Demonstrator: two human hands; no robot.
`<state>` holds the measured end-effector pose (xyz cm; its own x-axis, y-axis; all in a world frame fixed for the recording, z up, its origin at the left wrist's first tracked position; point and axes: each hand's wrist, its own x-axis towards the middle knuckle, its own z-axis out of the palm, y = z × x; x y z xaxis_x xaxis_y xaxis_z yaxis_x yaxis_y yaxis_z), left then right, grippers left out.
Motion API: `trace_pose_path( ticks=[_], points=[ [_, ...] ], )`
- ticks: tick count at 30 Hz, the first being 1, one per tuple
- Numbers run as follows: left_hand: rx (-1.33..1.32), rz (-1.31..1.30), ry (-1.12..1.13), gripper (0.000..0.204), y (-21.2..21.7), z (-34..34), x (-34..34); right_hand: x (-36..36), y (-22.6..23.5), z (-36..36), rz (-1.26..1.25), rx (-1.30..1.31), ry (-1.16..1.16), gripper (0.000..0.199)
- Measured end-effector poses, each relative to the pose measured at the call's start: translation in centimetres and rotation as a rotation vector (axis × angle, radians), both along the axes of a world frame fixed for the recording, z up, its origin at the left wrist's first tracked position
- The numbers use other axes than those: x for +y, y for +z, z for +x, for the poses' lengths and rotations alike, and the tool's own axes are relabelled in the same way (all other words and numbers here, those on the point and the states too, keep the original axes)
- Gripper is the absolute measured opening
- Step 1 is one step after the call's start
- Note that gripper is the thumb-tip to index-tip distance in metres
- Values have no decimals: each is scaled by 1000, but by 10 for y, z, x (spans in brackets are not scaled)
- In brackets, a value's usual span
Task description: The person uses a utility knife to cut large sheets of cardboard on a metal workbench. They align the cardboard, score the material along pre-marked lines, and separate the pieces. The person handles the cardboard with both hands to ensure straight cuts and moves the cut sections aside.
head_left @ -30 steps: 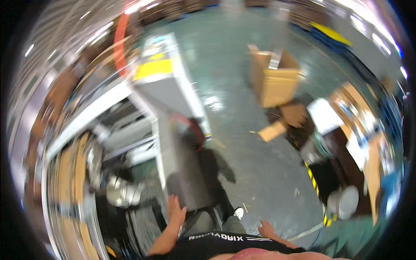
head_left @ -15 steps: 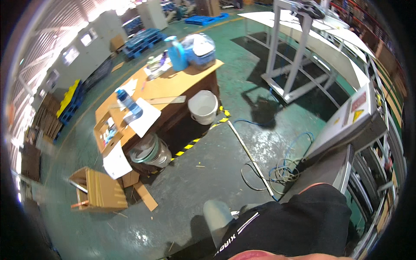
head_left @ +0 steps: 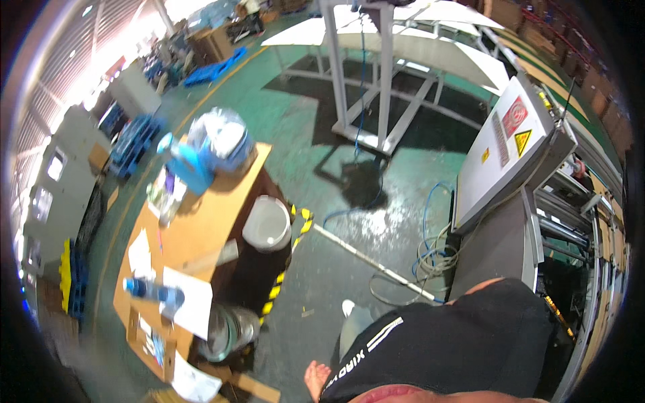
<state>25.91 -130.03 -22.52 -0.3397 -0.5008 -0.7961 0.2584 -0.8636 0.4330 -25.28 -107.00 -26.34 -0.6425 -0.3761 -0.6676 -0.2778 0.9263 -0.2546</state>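
My left hand (head_left: 316, 381) hangs low at the left side of my black shirt, its fingers loosely apart with nothing seen in them. It is nearest to the strips of cardboard (head_left: 255, 387) on the floor by the desk. My right hand is out of view; only a bit of bare skin shows at the upper edge of the shirt on the right. To my left stands a wooden desk (head_left: 195, 225) with a blue-capped water bottle (head_left: 151, 291), a white sheet of paper (head_left: 195, 310) and a small open box (head_left: 161, 363) of small items on it.
A white bucket (head_left: 267, 225) and a clear container (head_left: 232, 334) stand beside the desk. Ahead, a white pole (head_left: 376, 266) and coiled cables (head_left: 437, 258) lie on the green floor. A grey control cabinet (head_left: 500, 151) stands right; farther off is a metal-framed table (head_left: 403, 50).
My view has swung to the right; the desk now sits lower and farther left, and the cabinet shows more fully. My left hand has come into view beside my shirt.
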Motion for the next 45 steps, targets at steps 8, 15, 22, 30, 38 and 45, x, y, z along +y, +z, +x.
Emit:
trace_pose_path(
  ticks=[8,15,22,30,38,45],
  points=[
    [744,-1389,174,36,364,-141,-338,-95,-7,-26,-164,-102,-146,30],
    [1331,-1640,-433,14,481,-329,-368,-141,-33,-65,-246,-176,-175,28],
    [1709,-1764,-735,11,567,-421,-325,-168,-64,-119,-481,-276,-98,27],
    [1573,-1964,-1286,10,585,-448,-332,-177,-76,-148,-1046,-307,108,28],
    [1608,-1842,-1565,12,607,-459,-346,-215,-58,-159,-625,-17,416,26],
    [1626,-1755,-1561,17,599,-465,-382,-229,-36,-165,-909,-56,208,22]
  ],
)
